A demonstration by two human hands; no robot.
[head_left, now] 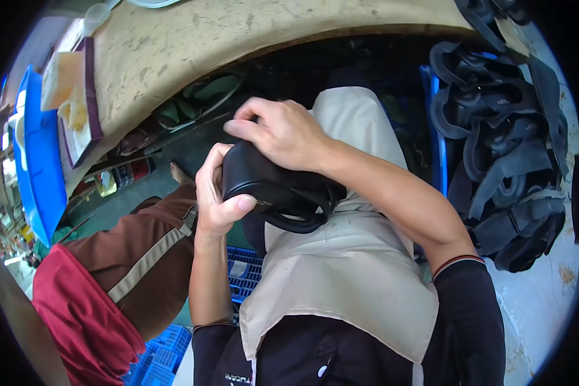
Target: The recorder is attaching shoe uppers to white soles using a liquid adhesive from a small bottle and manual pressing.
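Over the apron (pixel 328 273): black shoe (pixel 264 174), probably light, pliant, best held by its rounded end; left grip (pixel 213 193) clasps that, right grip (pixel 288 133) curls, hold unclear.

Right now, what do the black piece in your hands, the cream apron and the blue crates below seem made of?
Black piece: leather or synthetic, perhaps; smooth, with a soft sheen, which leaves it open.
Cream apron: probably woven cloth, matt, creasing in soft folds.
Blue crates: likely moulded plastic, given their even colour and slots.
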